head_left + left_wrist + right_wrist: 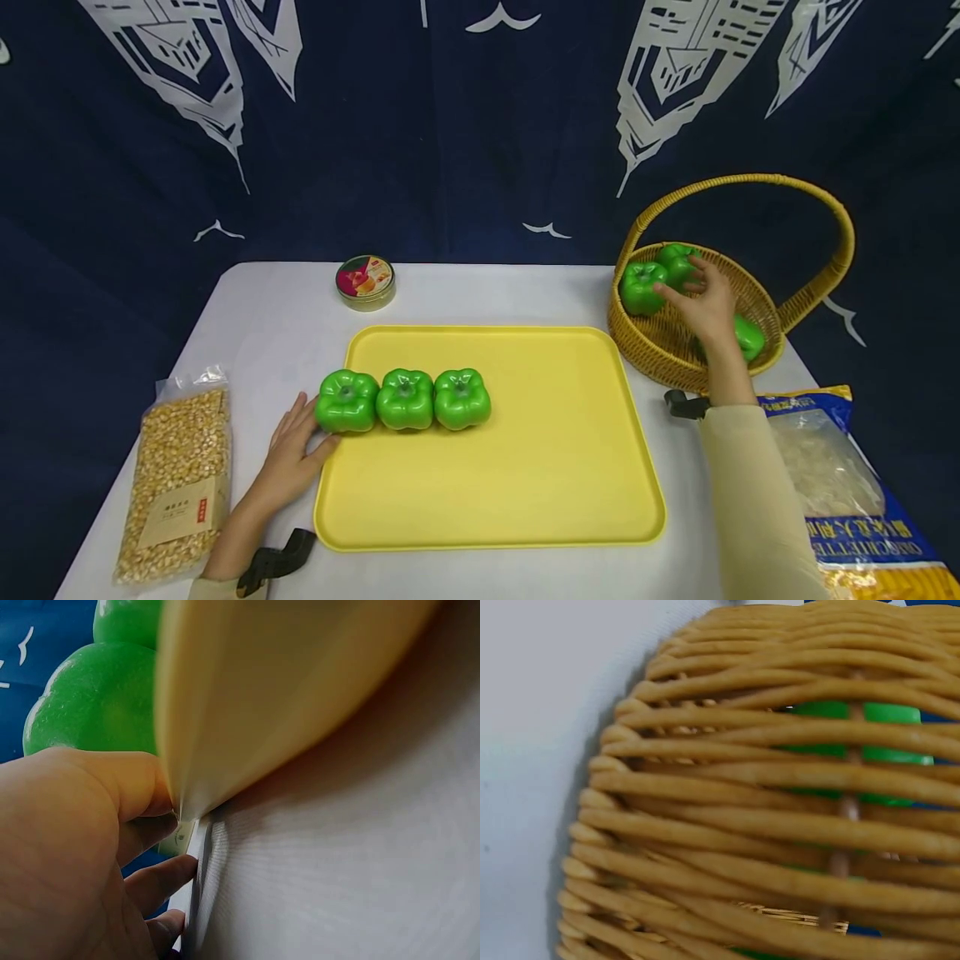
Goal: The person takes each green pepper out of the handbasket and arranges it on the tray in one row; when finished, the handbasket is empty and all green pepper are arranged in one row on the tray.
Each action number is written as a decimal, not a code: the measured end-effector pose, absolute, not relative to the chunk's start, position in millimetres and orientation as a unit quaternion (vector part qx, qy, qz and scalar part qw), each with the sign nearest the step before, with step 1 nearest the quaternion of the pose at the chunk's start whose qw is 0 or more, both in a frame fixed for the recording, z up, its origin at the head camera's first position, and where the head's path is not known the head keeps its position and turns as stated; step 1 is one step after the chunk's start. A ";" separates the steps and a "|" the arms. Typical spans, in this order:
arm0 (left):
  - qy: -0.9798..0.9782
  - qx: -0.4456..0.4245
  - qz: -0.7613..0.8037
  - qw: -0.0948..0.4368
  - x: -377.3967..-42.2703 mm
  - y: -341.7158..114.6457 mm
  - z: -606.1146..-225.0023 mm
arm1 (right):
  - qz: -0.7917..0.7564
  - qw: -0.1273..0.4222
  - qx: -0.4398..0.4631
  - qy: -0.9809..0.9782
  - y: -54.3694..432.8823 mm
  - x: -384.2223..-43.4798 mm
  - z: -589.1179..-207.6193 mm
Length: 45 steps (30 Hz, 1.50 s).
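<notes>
Three green bell peppers sit in a row on the yellow tray (495, 483): a left one (347, 402), a middle one (406, 400) and a right one (462, 400). My left hand (291, 450) rests at the tray's left edge beside the leftmost pepper, fingers extended and thumb at the rim. My right hand (708, 308) reaches into the wicker basket (660, 354), thumb and fingers spread over two peppers, a nearer one (642, 288) and a farther one (677, 263). Another pepper (748, 337) lies behind my right wrist, partly hidden. In the right wrist view, the basket's weave (727, 780) covers the hand.
A round tin (365, 283) stands behind the tray. To the left lies a clear bag of corn kernels (180, 450); a blue and yellow pasta bag (862, 500) is at the right, beside my sleeve. The basket's tall handle (750, 179) arches above its bowl.
</notes>
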<state>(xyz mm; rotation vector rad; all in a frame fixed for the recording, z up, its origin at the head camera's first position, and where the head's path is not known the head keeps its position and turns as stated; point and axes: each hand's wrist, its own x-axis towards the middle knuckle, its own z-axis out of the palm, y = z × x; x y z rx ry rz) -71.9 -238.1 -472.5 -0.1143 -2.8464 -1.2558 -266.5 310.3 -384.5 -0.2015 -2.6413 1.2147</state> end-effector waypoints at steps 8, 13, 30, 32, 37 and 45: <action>-0.915 -0.035 -0.403 0.011 -72.9 -236.7 -471.1 | 0.415 0.102 -0.074 -0.901 310.2 -267.4 -390.7; -0.915 -0.036 -0.402 0.012 -73.0 -236.5 -471.3 | 0.420 0.094 -0.067 -0.900 309.5 -268.4 -392.1; -0.916 -0.036 -0.400 0.015 -71.7 -236.4 -472.9 | 0.413 0.072 -0.053 -0.907 310.0 -270.5 -397.1; -0.916 -0.036 -0.400 0.014 -71.7 -236.5 -473.0 | 0.408 0.063 -0.049 -0.910 309.4 -270.7 -397.0; -0.917 -0.037 -0.398 0.016 -71.7 -236.7 -473.3 | 0.394 0.046 -0.037 -0.917 308.3 -272.1 -397.5; -0.917 -0.038 -0.396 0.018 -71.6 -237.3 -471.9 | 0.380 0.043 -0.028 -0.924 307.2 -272.3 -399.6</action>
